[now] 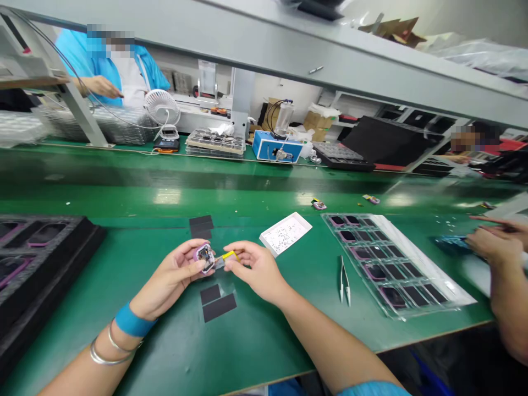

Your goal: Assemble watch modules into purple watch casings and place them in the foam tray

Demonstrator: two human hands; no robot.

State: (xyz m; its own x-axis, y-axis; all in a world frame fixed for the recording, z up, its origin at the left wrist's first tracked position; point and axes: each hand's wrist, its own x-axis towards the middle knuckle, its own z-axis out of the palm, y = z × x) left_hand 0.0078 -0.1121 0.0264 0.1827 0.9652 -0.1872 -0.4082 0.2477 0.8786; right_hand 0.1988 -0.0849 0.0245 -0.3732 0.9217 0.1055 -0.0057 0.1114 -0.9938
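Observation:
My left hand is closed around a small purple-rimmed device case, its open inside facing up. My right hand pinches a thin strip with a yellow tab that touches the case's right edge. Both hands hover just above the green bench mat. Under them lie two dark rectangular pads. Two more dark pads lie further back. White tweezers rest to the right of my right hand.
A clear tray of purple-rimmed cases sits at right, a black foam tray at left, and a white sheet of tiny parts behind my hands. A co-worker's hands work at far right. A conveyor and another person are behind.

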